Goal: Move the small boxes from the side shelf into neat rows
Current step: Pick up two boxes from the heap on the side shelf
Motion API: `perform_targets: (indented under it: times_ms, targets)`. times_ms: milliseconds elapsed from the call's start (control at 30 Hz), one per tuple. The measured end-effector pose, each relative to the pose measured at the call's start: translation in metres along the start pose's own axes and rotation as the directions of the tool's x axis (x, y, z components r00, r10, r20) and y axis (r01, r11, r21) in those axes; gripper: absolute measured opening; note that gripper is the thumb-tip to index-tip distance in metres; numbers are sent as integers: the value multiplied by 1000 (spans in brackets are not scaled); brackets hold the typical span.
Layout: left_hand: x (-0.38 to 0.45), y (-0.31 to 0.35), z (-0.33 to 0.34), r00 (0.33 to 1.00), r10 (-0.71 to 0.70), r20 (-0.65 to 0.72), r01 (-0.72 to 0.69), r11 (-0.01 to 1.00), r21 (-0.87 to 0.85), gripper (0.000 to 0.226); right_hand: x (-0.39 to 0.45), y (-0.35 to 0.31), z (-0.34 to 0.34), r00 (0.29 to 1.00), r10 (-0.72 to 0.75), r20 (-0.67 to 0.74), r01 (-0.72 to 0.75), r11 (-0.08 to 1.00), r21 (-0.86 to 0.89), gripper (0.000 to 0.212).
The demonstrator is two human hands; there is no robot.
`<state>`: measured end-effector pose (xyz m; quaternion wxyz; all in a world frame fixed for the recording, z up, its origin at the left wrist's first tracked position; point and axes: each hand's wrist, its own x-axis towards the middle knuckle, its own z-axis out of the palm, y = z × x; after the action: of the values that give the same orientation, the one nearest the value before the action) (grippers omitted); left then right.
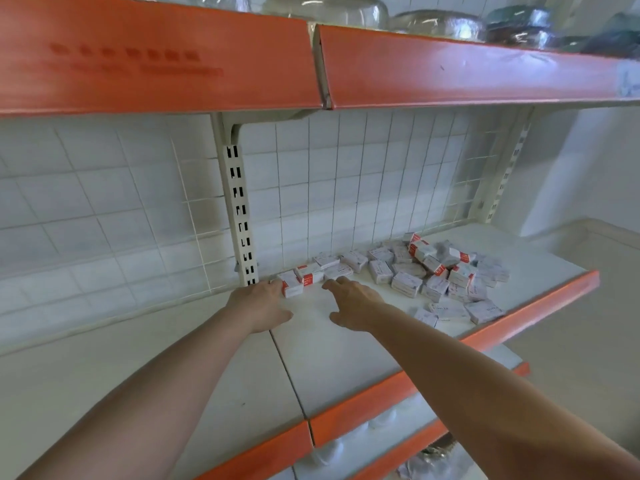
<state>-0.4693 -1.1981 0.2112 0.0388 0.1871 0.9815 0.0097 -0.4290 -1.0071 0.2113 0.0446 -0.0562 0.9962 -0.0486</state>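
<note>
Several small white boxes with red ends lie in a loose pile (446, 271) on the right part of the white shelf (346, 358). A short row of three boxes (304, 277) stands near the back wall beside the slotted upright. My left hand (258, 306) lies flat on the shelf, its fingertips touching the leftmost box (291, 285) of that row. My right hand (353, 303) hovers palm down just right of the row, fingers straight and spread, holding nothing. Its fingertips come close to a box (337, 271) behind.
An orange-edged upper shelf (450, 74) with glass bowls hangs overhead. A cream slotted upright (239, 209) stands at the back by the row. White tiled wall behind with a wire grid. Lower orange-edged shelves (381, 441) hold white items. Bare shelf surface lies left of the seam.
</note>
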Motion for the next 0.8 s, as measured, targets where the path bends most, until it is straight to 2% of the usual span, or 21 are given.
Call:
perform_targets:
  times_ms: [267,500,667,800]
  targets:
    - [37,13,16,975,-219,-36,214,970,-116,65,50,28,-1,984,-178,-18,174,976,-128,66]
    - [54,24,25,949,-296,-107,282,951,-127,64,84,33,1,954,-298,-24,290,941,-173,71]
    - [63,31,36,931,-332,-153,312,940,-141,61,97,31,-1,934,-357,27,355,916,-186,75]
    - [71,37,41,918,-358,-172,332,929,-160,48,103,33,-2,925,-373,78,381,907,-181,73]
